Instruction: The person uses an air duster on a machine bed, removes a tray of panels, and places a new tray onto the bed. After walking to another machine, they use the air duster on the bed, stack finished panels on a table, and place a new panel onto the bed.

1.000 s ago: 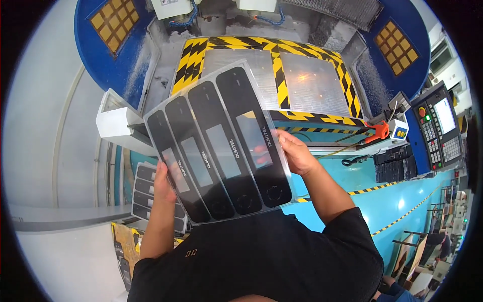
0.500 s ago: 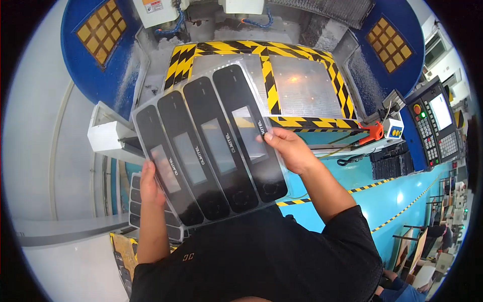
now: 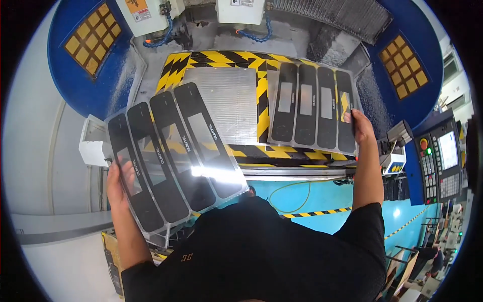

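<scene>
My left hand [image 3: 118, 186] grips the left edge of a clear plastic sheet [image 3: 173, 156] with several long black panels, each with a see-through window. Its thumb is in front, and its fingers show through behind. This sheet is tilted in front of my body, with glare on its lower right. My right hand [image 3: 362, 128] pinches the right edge of a similar sheet [image 3: 306, 118] over the right half of the machine bed. Whether that sheet rests flat there I cannot tell. A ribbed metal plate [image 3: 226, 100] shows on the bed's left half.
Yellow-and-black tape [image 3: 262, 100] frames the bed. White spindle housings [image 3: 241, 12] with blue coolant hoses [image 3: 256, 38] hang above its far side. Blue side guards [image 3: 65, 70] flank it. A control panel [image 3: 435, 156] stands right, and a white box [image 3: 93, 143] juts out at left.
The sheets, stacked in both hands before, are now apart. My right hand has carried one right and forward over the bed, while my left hand moved left and down with the other.
</scene>
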{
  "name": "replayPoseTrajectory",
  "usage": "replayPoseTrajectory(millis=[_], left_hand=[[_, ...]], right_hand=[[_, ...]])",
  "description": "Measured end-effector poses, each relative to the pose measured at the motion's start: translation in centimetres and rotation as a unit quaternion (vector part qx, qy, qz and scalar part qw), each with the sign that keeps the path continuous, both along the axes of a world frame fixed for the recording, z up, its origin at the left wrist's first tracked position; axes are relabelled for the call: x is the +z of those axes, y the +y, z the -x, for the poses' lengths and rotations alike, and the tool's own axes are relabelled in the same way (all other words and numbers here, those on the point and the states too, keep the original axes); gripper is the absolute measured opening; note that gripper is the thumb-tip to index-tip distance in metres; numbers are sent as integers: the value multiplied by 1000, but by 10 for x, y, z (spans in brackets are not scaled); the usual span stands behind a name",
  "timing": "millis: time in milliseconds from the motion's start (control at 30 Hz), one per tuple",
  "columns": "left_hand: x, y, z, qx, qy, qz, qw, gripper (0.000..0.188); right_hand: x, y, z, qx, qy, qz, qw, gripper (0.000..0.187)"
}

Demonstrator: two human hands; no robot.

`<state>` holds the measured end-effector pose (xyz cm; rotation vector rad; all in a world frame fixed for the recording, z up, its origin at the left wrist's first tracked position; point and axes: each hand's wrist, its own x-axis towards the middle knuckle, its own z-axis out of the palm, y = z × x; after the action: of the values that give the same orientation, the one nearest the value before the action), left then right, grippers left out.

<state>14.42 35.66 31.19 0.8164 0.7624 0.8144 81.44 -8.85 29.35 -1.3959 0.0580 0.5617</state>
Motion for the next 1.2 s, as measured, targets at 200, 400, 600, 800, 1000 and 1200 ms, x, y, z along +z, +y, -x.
replayPoseTrajectory(millis=[200,400,600,800,1000,1200], left_hand=[[7,-5,-43,29,40,35,998,33],[9,18,-83,-34,59,67,995,36],[6,65,-137,-89,92,70,989,34],[-27,134,-209,-210,17,107,972,31],[-53,169,-269,-257,141,-62,954,32],[57,130,-224,-199,-29,-392,898,22]], right_hand=[[-69,33,-61,77,13,78,994,20],[-104,27,-94,154,-176,410,882,40],[-43,85,-3,152,-436,605,649,55],[6,221,149,436,55,173,881,67],[-49,250,147,321,132,-39,937,44],[-61,268,160,240,131,32,961,39]])
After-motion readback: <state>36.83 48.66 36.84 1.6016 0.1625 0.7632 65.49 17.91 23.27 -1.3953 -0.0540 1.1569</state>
